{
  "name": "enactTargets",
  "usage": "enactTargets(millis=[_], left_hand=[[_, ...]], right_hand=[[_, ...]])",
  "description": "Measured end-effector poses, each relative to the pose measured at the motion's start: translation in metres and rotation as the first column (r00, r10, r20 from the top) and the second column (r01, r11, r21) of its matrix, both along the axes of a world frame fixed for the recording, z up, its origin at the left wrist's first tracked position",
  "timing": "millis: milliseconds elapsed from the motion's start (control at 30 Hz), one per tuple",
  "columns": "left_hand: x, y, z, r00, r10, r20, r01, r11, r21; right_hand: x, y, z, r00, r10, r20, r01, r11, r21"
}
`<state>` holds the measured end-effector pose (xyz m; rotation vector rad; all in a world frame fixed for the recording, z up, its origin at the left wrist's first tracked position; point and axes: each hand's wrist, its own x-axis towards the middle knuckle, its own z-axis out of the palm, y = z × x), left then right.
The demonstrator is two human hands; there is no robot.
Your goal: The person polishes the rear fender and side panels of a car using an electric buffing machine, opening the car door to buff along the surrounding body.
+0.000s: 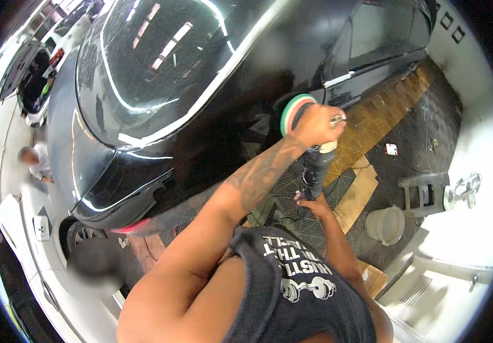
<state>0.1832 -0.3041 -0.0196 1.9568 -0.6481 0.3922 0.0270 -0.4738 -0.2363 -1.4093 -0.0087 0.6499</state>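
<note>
A black polisher (312, 171) is held up against the side of a glossy black car (229, 123). Its round pad (287, 116), layered in green, pink and white, rests against the dark panel near the door edge. My left hand (318, 124) is wrapped over the head of the polisher, just behind the pad. Lower down, my right hand (313, 206) grips the rear end of the tool's body. White tape (172, 123) runs along the edge of the car's rear window.
A grey bucket (385, 226) and a small stool (423, 193) stand at the right near the white wall. Flattened cardboard (356, 197) lies on the dark mat. At far left, a person in a white shirt (41, 160) is beside a white car (46, 246).
</note>
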Motion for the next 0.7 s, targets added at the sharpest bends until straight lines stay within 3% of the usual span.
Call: enactTargets(millis=[100,167,300,367,433,467,533,600,633,700], left_hand=[[-0.004,0.002,-0.005,1.0,0.012,0.027,-0.012,1.0,0.013],[-0.023,0.023,-0.012,0.999,0.023,0.046,-0.023,1.0,0.0],[-0.086,0.085,-0.019,0.993,0.033,0.115,-0.035,0.999,0.017],[-0.126,0.122,-0.009,0.998,0.035,0.06,-0.036,0.999,0.024],[-0.163,0.16,-0.002,0.998,0.063,0.01,-0.064,0.997,0.045],[-0.182,0.176,0.006,0.998,0.068,0.006,-0.068,0.997,0.036],[-0.215,0.209,0.005,0.983,0.141,0.117,-0.155,0.981,0.115],[-0.248,0.237,0.011,0.978,0.194,0.078,-0.204,0.967,0.151],[-0.263,0.247,0.013,0.968,0.224,0.112,-0.24,0.958,0.154],[-0.285,0.262,0.008,0.949,0.292,0.121,-0.31,0.935,0.17]], right_hand=[[-0.007,0.01,0.001,1.0,-0.003,-0.024,0.004,0.999,0.038],[-0.023,0.03,-0.001,0.999,-0.005,-0.039,0.003,0.998,-0.066],[-0.06,0.073,-0.015,0.997,0.078,-0.013,-0.077,0.997,0.021],[-0.08,0.1,-0.039,0.963,0.218,0.157,-0.187,0.963,-0.192],[-0.102,0.128,-0.06,0.978,0.182,0.102,-0.16,0.968,-0.195],[-0.114,0.146,-0.065,0.954,0.175,0.245,-0.097,0.949,-0.3],[-0.127,0.172,-0.028,0.925,0.289,0.245,-0.185,0.909,-0.373],[-0.138,0.195,-0.075,0.833,0.438,0.339,-0.271,0.856,-0.44],[-0.145,0.202,-0.108,0.852,0.396,0.342,-0.226,0.868,-0.441],[-0.163,0.223,-0.176,0.864,0.464,0.196,-0.399,0.867,-0.298]])
